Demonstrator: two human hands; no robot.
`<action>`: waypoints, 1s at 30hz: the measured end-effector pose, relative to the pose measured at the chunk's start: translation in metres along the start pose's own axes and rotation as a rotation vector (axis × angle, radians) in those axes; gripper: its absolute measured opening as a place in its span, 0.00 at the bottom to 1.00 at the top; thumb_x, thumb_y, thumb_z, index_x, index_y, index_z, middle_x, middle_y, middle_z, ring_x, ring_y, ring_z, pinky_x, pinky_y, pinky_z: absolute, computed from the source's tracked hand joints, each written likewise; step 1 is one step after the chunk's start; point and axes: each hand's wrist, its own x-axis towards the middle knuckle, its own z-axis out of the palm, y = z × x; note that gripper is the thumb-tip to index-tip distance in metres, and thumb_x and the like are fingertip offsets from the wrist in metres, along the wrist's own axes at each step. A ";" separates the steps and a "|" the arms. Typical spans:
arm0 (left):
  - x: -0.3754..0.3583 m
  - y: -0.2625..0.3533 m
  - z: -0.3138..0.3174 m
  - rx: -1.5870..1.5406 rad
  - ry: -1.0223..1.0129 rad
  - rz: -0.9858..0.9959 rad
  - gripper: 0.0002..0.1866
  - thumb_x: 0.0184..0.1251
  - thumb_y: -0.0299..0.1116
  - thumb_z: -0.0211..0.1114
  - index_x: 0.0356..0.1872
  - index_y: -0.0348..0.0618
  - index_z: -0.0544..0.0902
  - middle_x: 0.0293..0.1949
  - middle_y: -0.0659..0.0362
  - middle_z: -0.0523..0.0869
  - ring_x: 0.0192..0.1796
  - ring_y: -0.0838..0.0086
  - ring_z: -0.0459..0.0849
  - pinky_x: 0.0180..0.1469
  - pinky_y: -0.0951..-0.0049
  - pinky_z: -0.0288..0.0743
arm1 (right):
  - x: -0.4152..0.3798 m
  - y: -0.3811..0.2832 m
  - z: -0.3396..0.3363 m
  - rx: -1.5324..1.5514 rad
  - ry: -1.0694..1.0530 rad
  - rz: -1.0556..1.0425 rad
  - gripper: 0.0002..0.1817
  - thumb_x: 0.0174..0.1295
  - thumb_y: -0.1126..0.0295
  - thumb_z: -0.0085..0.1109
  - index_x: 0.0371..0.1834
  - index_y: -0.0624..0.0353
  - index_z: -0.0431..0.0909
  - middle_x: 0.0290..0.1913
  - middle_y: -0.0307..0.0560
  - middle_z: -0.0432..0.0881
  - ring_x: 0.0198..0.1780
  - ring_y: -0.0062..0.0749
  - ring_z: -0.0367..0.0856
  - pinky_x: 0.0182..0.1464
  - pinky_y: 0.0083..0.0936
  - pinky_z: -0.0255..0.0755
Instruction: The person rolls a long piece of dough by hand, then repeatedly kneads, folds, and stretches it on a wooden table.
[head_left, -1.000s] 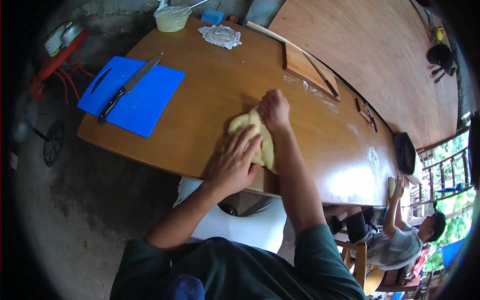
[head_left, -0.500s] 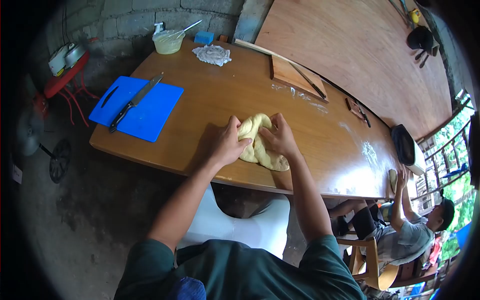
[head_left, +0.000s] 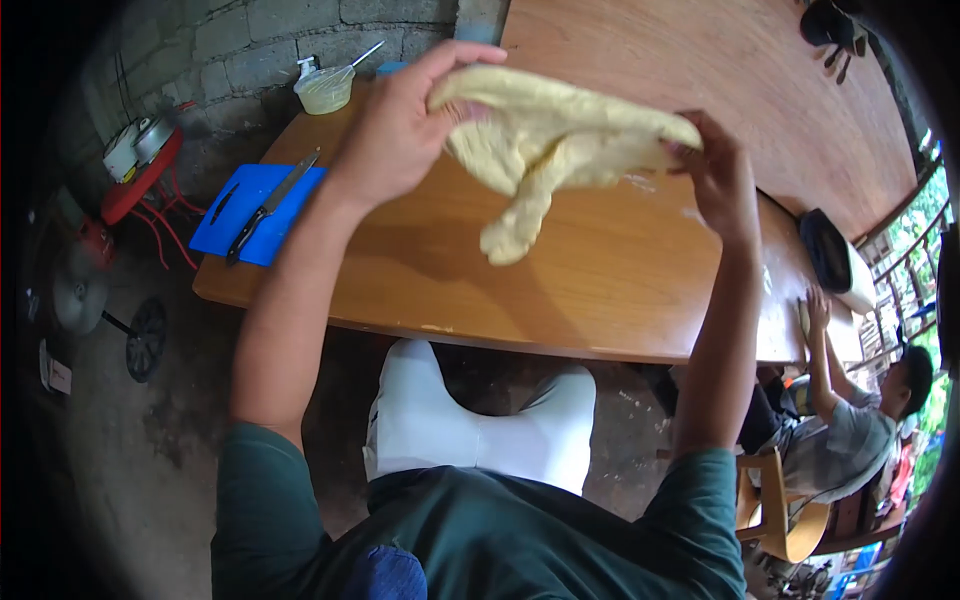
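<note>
A pale yellow piece of dough (head_left: 570,125) is held up in the air above the wooden table (head_left: 420,290), stretched wide between my two hands. My left hand (head_left: 405,125) grips its left end, thumb in front. The right end is pinched in my right hand (head_left: 715,175), whose fingertips are partly behind the dough. From the middle of the dough a thick twisted strand hangs down toward the tabletop, clear of it. The dough is slightly blurred by motion.
A blue cutting board (head_left: 235,215) with a knife (head_left: 270,205) lies on the left. Behind it stands a plastic tub (head_left: 325,93) with a whisk. At right a person (head_left: 840,440) sits at the table near a dark-lined white container (head_left: 838,262). A red stool (head_left: 145,180) stands left.
Both hands have lifted the dough off the table and moved apart. The dough went from a folded clump on the tabletop to a wide, stretched piece with a hanging strand.
</note>
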 end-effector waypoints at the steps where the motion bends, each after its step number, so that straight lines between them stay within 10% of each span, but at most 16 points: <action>1: 0.002 0.007 -0.008 0.057 -0.066 -0.077 0.20 0.75 0.23 0.69 0.66 0.39 0.82 0.58 0.56 0.92 0.62 0.74 0.87 0.63 0.70 0.80 | -0.002 -0.004 -0.001 0.010 0.019 -0.004 0.10 0.76 0.76 0.63 0.57 0.62 0.83 0.46 0.39 0.90 0.47 0.20 0.86 0.46 0.22 0.81; 4: -0.024 -0.021 0.005 0.094 -0.045 -0.020 0.17 0.79 0.21 0.65 0.64 0.38 0.83 0.58 0.58 0.89 0.63 0.76 0.85 0.65 0.71 0.79 | -0.022 0.024 0.019 -0.109 0.081 -0.083 0.14 0.72 0.79 0.63 0.59 0.61 0.82 0.47 0.43 0.90 0.48 0.23 0.87 0.48 0.21 0.81; 7: -0.109 -0.111 0.027 0.348 -0.316 -0.389 0.15 0.76 0.26 0.66 0.61 0.42 0.83 0.57 0.50 0.89 0.62 0.56 0.87 0.66 0.60 0.79 | -0.076 0.116 0.085 -0.712 -0.237 0.061 0.19 0.71 0.73 0.61 0.65 0.48 0.79 0.54 0.52 0.89 0.51 0.58 0.89 0.54 0.50 0.84; 8: -0.143 -0.119 0.030 0.644 -0.423 -0.313 0.16 0.76 0.25 0.63 0.61 0.44 0.83 0.59 0.47 0.87 0.64 0.48 0.84 0.66 0.53 0.78 | -0.097 0.130 0.106 -0.851 -0.516 0.212 0.22 0.72 0.70 0.60 0.69 0.46 0.74 0.57 0.51 0.87 0.56 0.58 0.87 0.55 0.50 0.84; 12: -0.146 -0.096 0.040 0.684 -0.219 -0.098 0.17 0.73 0.21 0.61 0.61 0.39 0.83 0.63 0.47 0.87 0.67 0.49 0.83 0.72 0.53 0.76 | -0.121 0.106 0.111 -0.772 -0.236 -0.127 0.27 0.68 0.74 0.62 0.71 0.51 0.75 0.62 0.52 0.85 0.69 0.53 0.79 0.70 0.46 0.74; 16: -0.113 -0.059 0.077 0.481 -0.255 -0.110 0.20 0.77 0.29 0.61 0.66 0.36 0.82 0.68 0.45 0.84 0.73 0.49 0.79 0.76 0.54 0.73 | -0.080 0.041 0.123 -0.493 -0.236 0.007 0.25 0.71 0.71 0.63 0.72 0.56 0.76 0.68 0.55 0.82 0.71 0.57 0.77 0.72 0.48 0.73; 22: -0.136 -0.140 0.113 0.600 -0.411 -0.454 0.34 0.89 0.52 0.42 0.81 0.35 0.68 0.86 0.45 0.60 0.88 0.55 0.56 0.89 0.52 0.44 | -0.066 0.129 0.215 -0.540 -0.257 0.126 0.33 0.81 0.44 0.47 0.76 0.57 0.75 0.78 0.54 0.76 0.84 0.51 0.63 0.85 0.54 0.53; 30: -0.075 -0.214 0.107 0.821 -0.485 -0.615 0.36 0.89 0.54 0.38 0.87 0.42 0.58 0.88 0.54 0.58 0.89 0.57 0.53 0.88 0.45 0.41 | -0.095 0.103 0.226 -0.539 -0.253 0.193 0.43 0.82 0.37 0.36 0.80 0.66 0.68 0.82 0.61 0.69 0.87 0.53 0.56 0.88 0.55 0.42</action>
